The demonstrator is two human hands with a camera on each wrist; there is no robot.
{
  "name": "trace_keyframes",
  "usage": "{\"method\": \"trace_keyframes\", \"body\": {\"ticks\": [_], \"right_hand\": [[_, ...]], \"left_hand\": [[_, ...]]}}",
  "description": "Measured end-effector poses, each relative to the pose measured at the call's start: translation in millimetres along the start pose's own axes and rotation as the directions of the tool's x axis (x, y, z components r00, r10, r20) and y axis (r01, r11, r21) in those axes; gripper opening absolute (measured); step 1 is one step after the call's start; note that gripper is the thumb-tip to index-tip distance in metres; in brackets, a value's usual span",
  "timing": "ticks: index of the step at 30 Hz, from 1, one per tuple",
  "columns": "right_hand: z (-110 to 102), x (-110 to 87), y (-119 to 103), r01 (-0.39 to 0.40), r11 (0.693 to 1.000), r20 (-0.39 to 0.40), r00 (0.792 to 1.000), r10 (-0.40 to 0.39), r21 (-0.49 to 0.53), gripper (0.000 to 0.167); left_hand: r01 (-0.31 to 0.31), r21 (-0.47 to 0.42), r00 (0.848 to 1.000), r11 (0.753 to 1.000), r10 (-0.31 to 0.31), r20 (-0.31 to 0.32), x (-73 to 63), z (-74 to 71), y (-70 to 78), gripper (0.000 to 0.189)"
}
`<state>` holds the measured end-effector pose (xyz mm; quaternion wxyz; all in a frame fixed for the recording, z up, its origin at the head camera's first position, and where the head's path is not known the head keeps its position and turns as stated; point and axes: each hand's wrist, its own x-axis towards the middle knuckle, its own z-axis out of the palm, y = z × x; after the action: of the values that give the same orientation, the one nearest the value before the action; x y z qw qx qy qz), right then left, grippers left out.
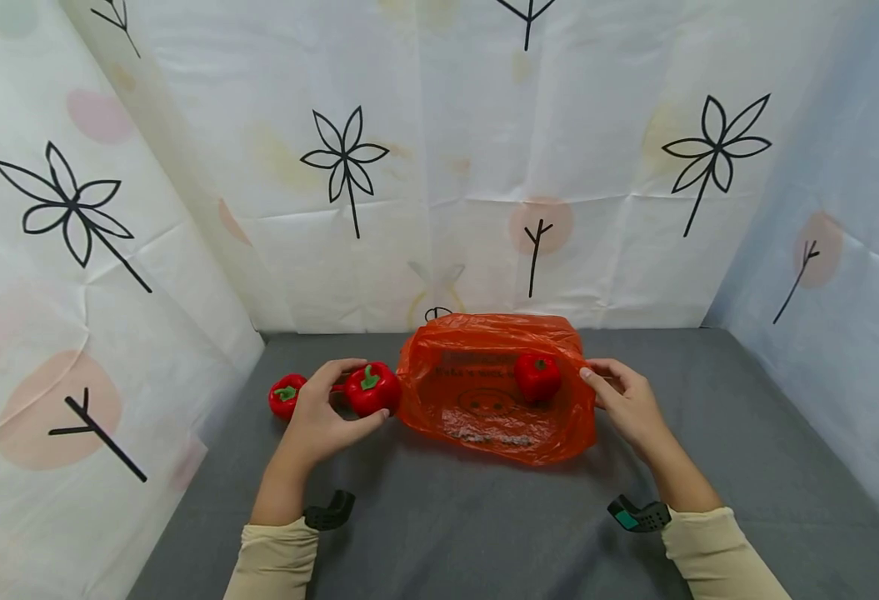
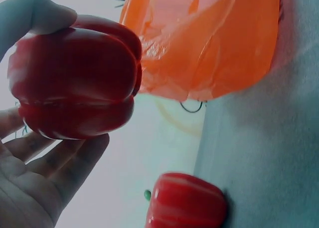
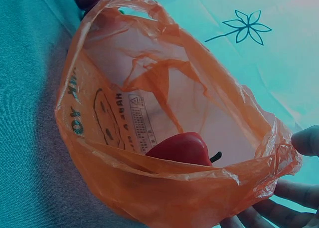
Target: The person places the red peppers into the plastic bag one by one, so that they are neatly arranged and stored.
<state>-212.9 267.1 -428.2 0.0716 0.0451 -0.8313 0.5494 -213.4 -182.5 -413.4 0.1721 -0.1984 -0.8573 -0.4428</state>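
Note:
My left hand [image 1: 328, 417] holds a glossy red bell pepper [image 1: 372, 389] by its sides, thumb and fingers around it, raised off the table just left of the bag. In the left wrist view the pepper's [image 2: 75, 78] ribbed side faces the camera. An orange-red plastic bag [image 1: 446, 433] lies with its mouth spread open. Its right rim is pinched between thumb and fingers of my right hand [image 1: 629, 406]. Inside the bag, toward the right, sits another red bell pepper [image 1: 537, 377], its stem showing in the right wrist view.
One more red bell pepper [image 1: 287, 396] rests on the grey tabletop [image 1: 446, 525], left of my left hand and partly behind it. Patterned white cloth [image 1: 439, 167] hangs along the back and both sides. Black printing, including a pig face, marks the bag.

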Motion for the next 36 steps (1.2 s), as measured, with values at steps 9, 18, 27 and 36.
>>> {"method": "trace_keyframes", "body": {"ticks": [9,18,27,36], "right_hand": [[-1.0,0.1,-0.4,-0.001,1.0,-0.011,1.0,0.001,0.003,0.049],[-0.5,0.1,-0.1,-0.008,1.0,-0.012,1.0,0.008,0.005,0.049],[-0.3,-0.2,-0.3,-0.008,1.0,-0.016,1.0,0.008,0.005,0.049],[0.8,-0.1,-1.1,-0.013,1.0,-0.02,1.0,0.013,0.005,0.048]], "left_hand": [[-0.046,-0.035,0.999,0.998,0.047,0.024,6.9,15.7,9.2,0.071],[-0.094,-0.07,0.994,0.993,0.097,0.046,12.8,33.5,18.6,0.069],[-0.074,-0.116,0.994,0.99,0.084,0.077,21.4,58.7,28.8,0.071],[0.005,-0.121,0.992,0.993,0.01,0.122,30.1,90.4,38.7,0.071]]}}
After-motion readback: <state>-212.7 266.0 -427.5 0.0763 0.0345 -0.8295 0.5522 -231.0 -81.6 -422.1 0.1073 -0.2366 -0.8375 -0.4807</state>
